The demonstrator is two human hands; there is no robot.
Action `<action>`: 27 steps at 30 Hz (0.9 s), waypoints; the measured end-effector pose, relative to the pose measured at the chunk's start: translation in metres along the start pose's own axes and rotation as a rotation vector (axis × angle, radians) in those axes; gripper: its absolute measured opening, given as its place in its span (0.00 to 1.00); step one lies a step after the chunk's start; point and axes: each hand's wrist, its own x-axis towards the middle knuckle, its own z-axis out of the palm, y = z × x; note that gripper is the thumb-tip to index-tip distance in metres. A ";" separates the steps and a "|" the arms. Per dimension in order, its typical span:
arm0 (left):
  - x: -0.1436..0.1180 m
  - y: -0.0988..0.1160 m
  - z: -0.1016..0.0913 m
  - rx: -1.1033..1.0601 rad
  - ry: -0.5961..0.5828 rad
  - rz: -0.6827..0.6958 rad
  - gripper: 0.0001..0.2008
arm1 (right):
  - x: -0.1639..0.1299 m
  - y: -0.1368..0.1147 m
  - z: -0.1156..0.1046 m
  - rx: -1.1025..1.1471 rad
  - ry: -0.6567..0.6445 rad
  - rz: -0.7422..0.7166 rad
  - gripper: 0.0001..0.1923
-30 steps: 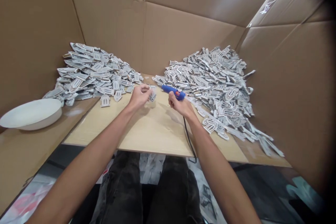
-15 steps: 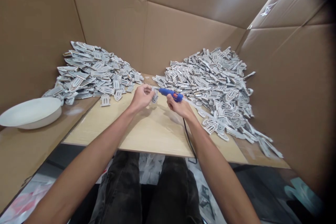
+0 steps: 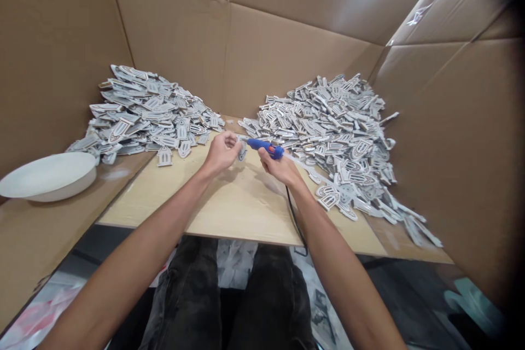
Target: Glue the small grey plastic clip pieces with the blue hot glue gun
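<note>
Between the fingers of my left hand [image 3: 222, 152] is a small white cut-out piece [image 3: 241, 151], held upright above the board. My right hand [image 3: 279, 168] is wrapped round a blue glue gun [image 3: 266, 148], whose nozzle points left at the piece. Whether the tip touches it I cannot make out. A clear glue stick [image 3: 303, 165] extends from the gun's back end, and a black cord [image 3: 292, 208] hangs below my right wrist.
A heap of white window-shaped pieces [image 3: 151, 109] lies at the left, and a larger heap [image 3: 328, 120] at the right. At far left stands a white bowl [image 3: 65, 188]. Cardboard walls [image 3: 287, 49] enclose the wooden board [image 3: 246, 219].
The glue gun has shifted slightly left, towards the piece in my left hand. My left hand has hardly moved.
</note>
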 end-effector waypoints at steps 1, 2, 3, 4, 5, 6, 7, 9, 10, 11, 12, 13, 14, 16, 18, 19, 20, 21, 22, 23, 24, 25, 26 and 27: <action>0.000 -0.001 0.000 0.007 0.012 0.010 0.10 | -0.001 -0.001 0.000 0.001 0.010 0.015 0.37; 0.000 -0.002 0.001 0.015 0.024 0.026 0.10 | -0.001 -0.002 0.001 0.003 0.019 0.030 0.37; 0.000 -0.002 0.001 0.025 0.035 0.045 0.10 | -0.001 -0.003 0.002 0.005 0.027 0.044 0.36; -0.001 -0.003 0.001 0.035 0.045 0.065 0.11 | -0.002 -0.004 0.002 0.008 0.036 0.053 0.36; -0.001 -0.004 0.001 0.044 0.052 0.082 0.11 | -0.002 -0.005 0.004 0.012 0.045 0.057 0.35; -0.002 -0.004 0.001 0.054 0.056 0.094 0.11 | -0.001 -0.005 0.005 0.014 0.054 0.057 0.34; -0.002 -0.005 0.001 0.063 0.057 0.102 0.11 | -0.001 -0.005 0.006 0.017 0.064 0.052 0.33; -0.003 -0.005 0.001 0.082 0.057 0.111 0.11 | 0.000 -0.005 0.009 0.026 0.076 0.035 0.31; -0.003 -0.006 0.001 0.090 0.060 0.113 0.11 | 0.000 -0.005 0.010 0.034 0.078 0.027 0.31; -0.003 -0.006 0.001 0.095 0.064 0.115 0.11 | 0.000 -0.004 0.011 0.040 0.080 0.020 0.31; -0.003 -0.006 0.001 0.096 0.067 0.115 0.11 | 0.001 -0.004 0.012 0.045 0.083 0.014 0.30; -0.003 -0.007 0.001 0.095 0.067 0.115 0.12 | 0.001 -0.003 0.013 0.046 0.089 0.009 0.30; -0.002 -0.007 0.001 0.092 0.068 0.115 0.12 | 0.001 -0.003 0.014 0.043 0.092 0.006 0.30; -0.002 -0.008 0.001 0.086 0.069 0.113 0.12 | 0.002 -0.002 0.015 0.028 0.096 0.006 0.30; -0.002 -0.008 0.001 0.083 0.077 0.108 0.12 | 0.002 -0.002 0.016 0.007 0.093 0.014 0.31; -0.002 -0.009 0.001 0.083 0.082 0.105 0.12 | 0.003 -0.001 0.016 -0.004 0.093 0.015 0.31; -0.001 -0.009 0.001 0.086 0.086 0.104 0.12 | 0.003 -0.001 0.017 -0.014 0.094 0.013 0.31; -0.001 -0.009 0.002 0.088 0.088 0.103 0.11 | 0.003 -0.001 0.017 -0.025 0.100 0.006 0.32; -0.001 -0.009 0.002 0.091 0.089 0.101 0.11 | 0.003 -0.001 0.017 -0.035 0.105 -0.003 0.32; -0.001 -0.008 0.002 0.091 0.089 0.098 0.11 | 0.003 -0.001 0.018 -0.046 0.111 -0.012 0.32; -0.001 -0.008 0.002 0.091 0.090 0.094 0.11 | 0.004 -0.001 0.018 -0.057 0.115 -0.020 0.32; -0.001 -0.008 0.002 0.089 0.091 0.089 0.11 | 0.004 -0.001 0.018 -0.067 0.116 -0.026 0.33; -0.001 -0.008 0.002 0.085 0.091 0.085 0.11 | 0.004 -0.001 0.018 -0.074 0.114 -0.035 0.33; -0.001 -0.008 0.002 0.080 0.091 0.082 0.11 | 0.004 -0.001 0.019 -0.077 0.107 -0.053 0.33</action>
